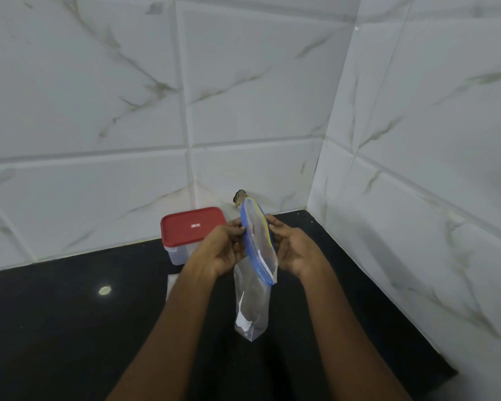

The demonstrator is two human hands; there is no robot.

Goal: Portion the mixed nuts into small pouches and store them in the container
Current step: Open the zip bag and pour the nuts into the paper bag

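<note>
Two hands pinch one clear pouch [252, 302] at its blue zip rim [247, 241]. The left hand [222, 251] nips the near lip between thumb and fingertips, and the right hand [295, 250] pinches the far lip, so the mouth gapes between them. Whether anything lies inside, I cannot tell. Just beyond the left fingertips stands the container [172, 254], its red lid [193, 227] on, contents hidden, on the black counter [70, 328].

White rectangular wall tiles with grey-green marble veining [99, 82] fill the upper frame and meet a second tiled wall [431, 140] at a corner right of centre. A black stone countertop [55, 328] spans the bottom, with a small bright light reflection [105, 290] at lower left. A dark chipped hole [239, 195] marks the wall base near centre.
</note>
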